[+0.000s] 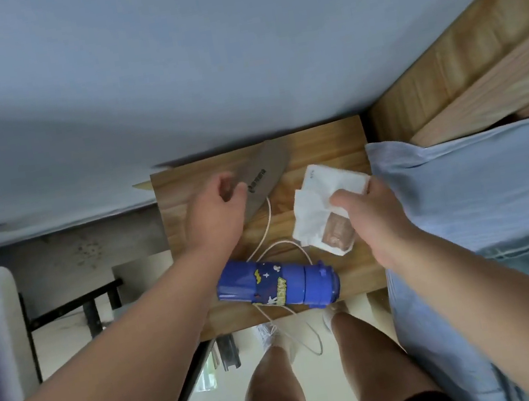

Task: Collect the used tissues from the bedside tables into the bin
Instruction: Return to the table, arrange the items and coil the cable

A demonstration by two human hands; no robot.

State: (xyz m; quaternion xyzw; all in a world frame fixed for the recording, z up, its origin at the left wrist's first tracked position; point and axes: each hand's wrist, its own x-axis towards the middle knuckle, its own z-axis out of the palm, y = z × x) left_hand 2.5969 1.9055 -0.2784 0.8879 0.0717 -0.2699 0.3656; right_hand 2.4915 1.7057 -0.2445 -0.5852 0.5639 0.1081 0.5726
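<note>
A white tissue [310, 214] lies on the right half of the wooden bedside table [326, 142], over a soft tissue pack [336, 235] with a brown print. My right hand [373, 217] pinches the tissue between thumb and fingers at its right edge. My left hand [215, 215] hovers over the table's left half, fingers loosely curled and holding nothing, just beside a grey oval pouch [264, 174]. No bin is in view.
A blue bottle [276, 285] lies on its side at the table's near edge, with a thin white cable [269, 220] looping around it. A bed with blue bedding [480, 194] and a wooden headboard [463, 64] borders the right. A black chair frame [75, 306] stands at left.
</note>
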